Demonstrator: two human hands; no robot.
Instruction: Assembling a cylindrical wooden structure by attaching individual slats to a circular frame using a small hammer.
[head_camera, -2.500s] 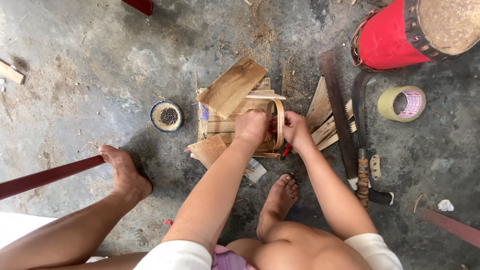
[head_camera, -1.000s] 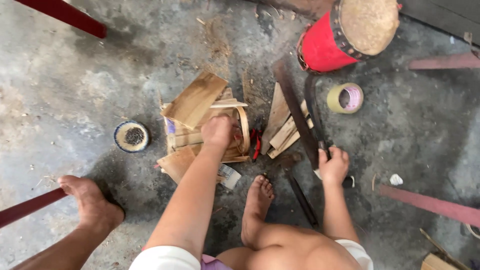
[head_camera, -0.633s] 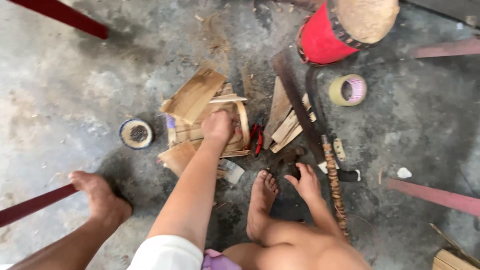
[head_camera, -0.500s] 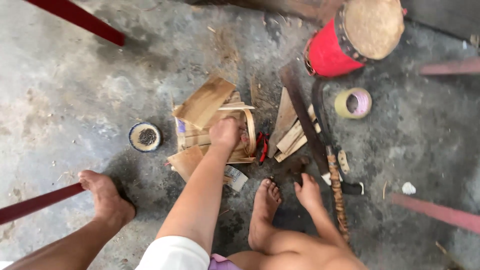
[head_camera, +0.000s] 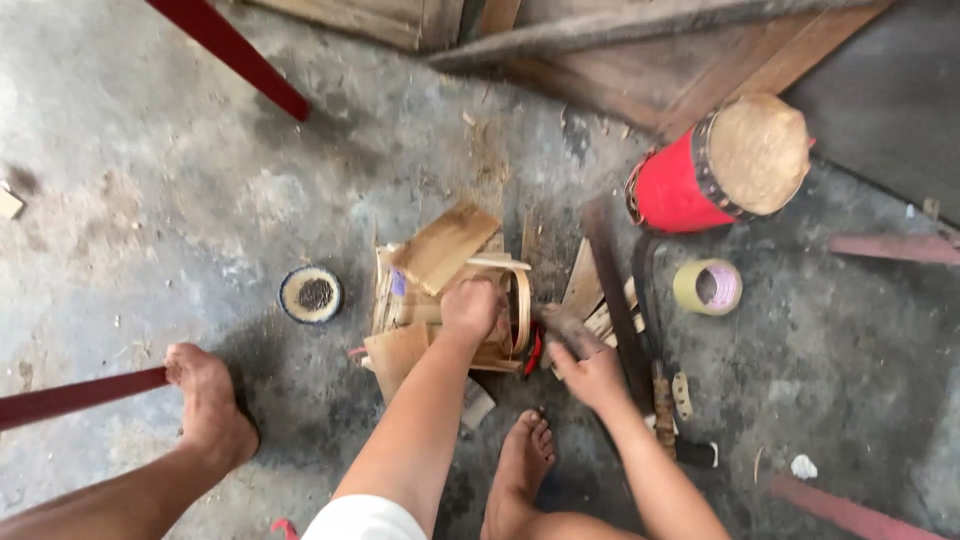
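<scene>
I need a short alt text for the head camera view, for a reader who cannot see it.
A seated person's left hand presses on a pile of thin wood pieces on a concrete floor, while the right hand grips a dark tool. A red drum and tape roll lie nearby.

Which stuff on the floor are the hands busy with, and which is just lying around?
In use:
left hand pressing on the pile of thin wood pieces
right hand gripping a dark tool handle

Lying about:
red drum
tape roll
small round tin
long blade

The right hand (head_camera: 590, 372) is motion-blurred, so its dark tool (head_camera: 566, 328) is unclear; the left hand (head_camera: 472, 308) hides part of the wooden box (head_camera: 440, 290).
</scene>
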